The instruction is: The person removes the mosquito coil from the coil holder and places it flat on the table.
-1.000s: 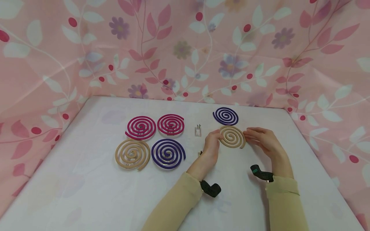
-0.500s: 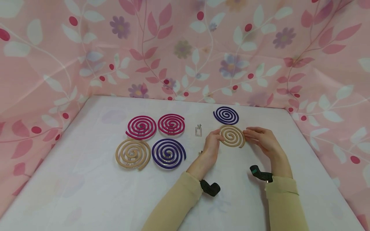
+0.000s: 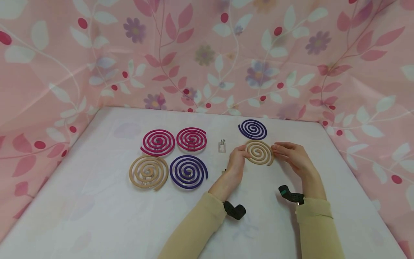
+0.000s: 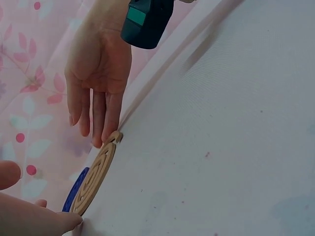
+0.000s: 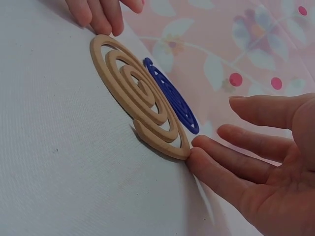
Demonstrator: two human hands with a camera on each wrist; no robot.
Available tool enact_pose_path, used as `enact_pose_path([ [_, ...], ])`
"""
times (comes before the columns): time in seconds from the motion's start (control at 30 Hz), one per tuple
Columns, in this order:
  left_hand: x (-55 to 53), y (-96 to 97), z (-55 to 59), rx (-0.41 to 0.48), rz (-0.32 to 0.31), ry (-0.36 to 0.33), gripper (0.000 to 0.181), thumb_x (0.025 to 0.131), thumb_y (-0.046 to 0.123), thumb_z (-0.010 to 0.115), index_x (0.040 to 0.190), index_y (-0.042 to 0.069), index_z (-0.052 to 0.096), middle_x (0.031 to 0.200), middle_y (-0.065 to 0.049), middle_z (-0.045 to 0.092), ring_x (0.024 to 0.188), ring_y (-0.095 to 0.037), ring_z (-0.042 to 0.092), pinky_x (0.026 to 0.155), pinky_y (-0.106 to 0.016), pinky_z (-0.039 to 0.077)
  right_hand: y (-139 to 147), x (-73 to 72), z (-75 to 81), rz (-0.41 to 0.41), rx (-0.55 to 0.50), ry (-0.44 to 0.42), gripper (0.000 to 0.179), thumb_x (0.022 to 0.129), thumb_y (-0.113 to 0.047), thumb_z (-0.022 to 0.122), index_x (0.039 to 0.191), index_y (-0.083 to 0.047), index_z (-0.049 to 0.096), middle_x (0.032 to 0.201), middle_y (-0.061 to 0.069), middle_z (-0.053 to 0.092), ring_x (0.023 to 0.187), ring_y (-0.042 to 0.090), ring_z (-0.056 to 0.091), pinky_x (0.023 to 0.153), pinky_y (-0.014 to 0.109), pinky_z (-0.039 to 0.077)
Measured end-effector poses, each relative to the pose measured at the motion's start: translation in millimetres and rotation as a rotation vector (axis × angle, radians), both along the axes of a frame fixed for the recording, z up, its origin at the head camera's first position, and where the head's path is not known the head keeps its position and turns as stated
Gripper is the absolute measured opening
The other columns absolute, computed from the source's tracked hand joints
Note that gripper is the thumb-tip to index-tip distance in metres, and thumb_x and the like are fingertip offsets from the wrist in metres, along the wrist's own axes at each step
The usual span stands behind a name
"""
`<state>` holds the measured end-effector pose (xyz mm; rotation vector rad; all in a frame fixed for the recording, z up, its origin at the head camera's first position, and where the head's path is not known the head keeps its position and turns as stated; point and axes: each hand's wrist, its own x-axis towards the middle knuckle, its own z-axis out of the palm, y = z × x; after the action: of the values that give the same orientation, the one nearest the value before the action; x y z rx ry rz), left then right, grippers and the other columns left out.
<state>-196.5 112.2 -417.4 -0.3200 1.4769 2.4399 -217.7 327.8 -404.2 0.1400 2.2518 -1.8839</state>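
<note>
A tan mosquito coil (image 3: 260, 152) lies flat on the white tabletop between my two hands, just in front of a dark blue coil (image 3: 253, 129). My left hand (image 3: 237, 163) touches its left edge with the fingertips; in the left wrist view the thumb (image 4: 9, 174) stays apart from it. On the other side, the extended fingers of my right hand (image 3: 295, 158) meet the right edge of the coil, as the right wrist view shows, with the right thumb (image 5: 266, 112) raised clear.
Left of my hands, two magenta coils (image 3: 157, 142), another tan coil (image 3: 148, 172) and another blue coil (image 3: 189, 172) sit on small metal stands. A bare metal stand (image 3: 221, 146) stands near my left hand; a second (image 3: 224, 172) is mostly hidden behind the left wrist.
Almost nothing differs. My right hand and the tan coil have shifted very slightly to the left; the other coils and the stands have stayed in place.
</note>
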Motion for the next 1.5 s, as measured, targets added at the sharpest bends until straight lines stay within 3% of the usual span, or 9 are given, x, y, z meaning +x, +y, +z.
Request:
enact_pose_path([
  [0.47, 0.9, -1.9, 2.7, -0.083, -0.018, 0.027, 0.063, 0.076, -0.001, 0.051, 0.139, -0.002, 0.052, 0.149, -0.018, 0.048, 0.144, -0.031, 0.035, 0.123, -0.053, 0.014, -3.3, 2.1, 8.3, 0.001, 0.046, 0.028, 0.059, 0.1, -0.021, 0.06, 0.143, 0.014, 0.039, 0.11, -0.004, 0.069, 0.102, 0.006, 0.069, 0.093, 0.02, 0.053],
  [0.57, 1.9, -5.8, 10.7, -0.097, -0.017, 0.086, 0.06, 0.077, -0.002, 0.051, 0.137, -0.001, 0.055, 0.148, -0.017, 0.051, 0.142, -0.029, 0.04, 0.121, -0.049, 0.024, -8.2, 4.2, 16.8, -0.002, 0.027, 0.065, 0.056, 0.1, -0.024, 0.062, 0.141, 0.01, 0.044, 0.112, -0.004, 0.068, 0.102, 0.005, 0.068, 0.092, 0.019, 0.053],
  [0.7, 9.3, -21.3, 32.5, -0.12, -0.042, 0.204, 0.054, 0.08, -0.005, 0.05, 0.134, -0.003, 0.057, 0.144, -0.018, 0.055, 0.137, -0.03, 0.048, 0.116, -0.041, 0.037, -23.8, 10.5, 33.5, -0.003, -0.091, 0.157, 0.045, 0.098, -0.023, 0.065, 0.134, 0.002, 0.053, 0.119, 0.002, 0.068, 0.106, 0.008, 0.068, 0.092, 0.02, 0.053],
  [0.9, 29.8, -74.4, 59.5, -0.16, -0.175, 0.316, 0.05, 0.089, -0.005, 0.047, 0.139, -0.005, 0.05, 0.147, -0.02, 0.051, 0.138, -0.034, 0.047, 0.117, -0.043, 0.037, -71.0, 26.7, 59.5, -0.031, -0.28, 0.267, 0.032, 0.097, -0.016, 0.065, 0.126, -0.003, 0.058, 0.118, 0.003, 0.069, 0.107, 0.014, 0.068, 0.097, 0.025, 0.051],
  [1.07, 42.7, -130.5, 64.2, -0.218, -0.24, 0.365, 0.048, 0.095, 0.0, 0.045, 0.142, -0.001, 0.046, 0.149, -0.018, 0.05, 0.14, -0.033, 0.045, 0.118, -0.048, 0.035, -117.2, 38.1, 68.7, -0.014, -0.266, 0.258, 0.039, 0.101, -0.017, 0.059, 0.135, 0.001, 0.05, 0.131, 0.01, 0.061, 0.121, 0.021, 0.061, 0.108, 0.031, 0.045],
  [1.13, 46.7, -150.5, 63.3, -0.234, -0.266, 0.359, 0.049, 0.095, 0.002, 0.044, 0.144, 0.0, 0.045, 0.151, -0.017, 0.048, 0.142, -0.032, 0.043, 0.12, -0.049, 0.031, -132.2, 45.0, 69.5, -0.01, -0.248, 0.234, 0.043, 0.103, -0.018, 0.055, 0.14, 0.002, 0.047, 0.139, 0.014, 0.055, 0.128, 0.023, 0.056, 0.112, 0.033, 0.042],
  [1.27, 50.9, -186.3, 60.1, -0.165, -0.293, 0.298, 0.052, 0.096, 0.002, 0.04, 0.148, -0.003, 0.038, 0.156, -0.02, 0.04, 0.145, -0.033, 0.037, 0.122, -0.048, 0.025, -155.9, 57.3, 67.8, -0.013, -0.307, 0.163, 0.043, 0.105, -0.016, 0.05, 0.144, 0.0, 0.044, 0.147, 0.016, 0.048, 0.135, 0.028, 0.049, 0.116, 0.036, 0.038],
  [1.4, 50.8, -218.1, 58.1, -0.06, -0.262, 0.22, 0.053, 0.1, 0.002, 0.035, 0.152, -0.006, 0.028, 0.16, -0.022, 0.03, 0.149, -0.035, 0.029, 0.124, -0.045, 0.02, -173.4, 64.3, 63.2, -0.014, -0.431, 0.1, 0.042, 0.104, -0.011, 0.047, 0.144, 0.001, 0.043, 0.15, 0.019, 0.046, 0.137, 0.031, 0.047, 0.117, 0.038, 0.037],
  [1.5, 48.1, -235.6, 59.1, -0.028, -0.234, 0.202, 0.054, 0.101, 0.002, 0.031, 0.154, -0.007, 0.021, 0.162, -0.024, 0.023, 0.151, -0.036, 0.022, 0.125, -0.042, 0.016, -181.6, 69.3, 57.7, -0.005, -0.47, 0.067, 0.041, 0.104, -0.01, 0.046, 0.143, 0.001, 0.044, 0.15, 0.02, 0.046, 0.139, 0.032, 0.046, 0.118, 0.038, 0.036],
])
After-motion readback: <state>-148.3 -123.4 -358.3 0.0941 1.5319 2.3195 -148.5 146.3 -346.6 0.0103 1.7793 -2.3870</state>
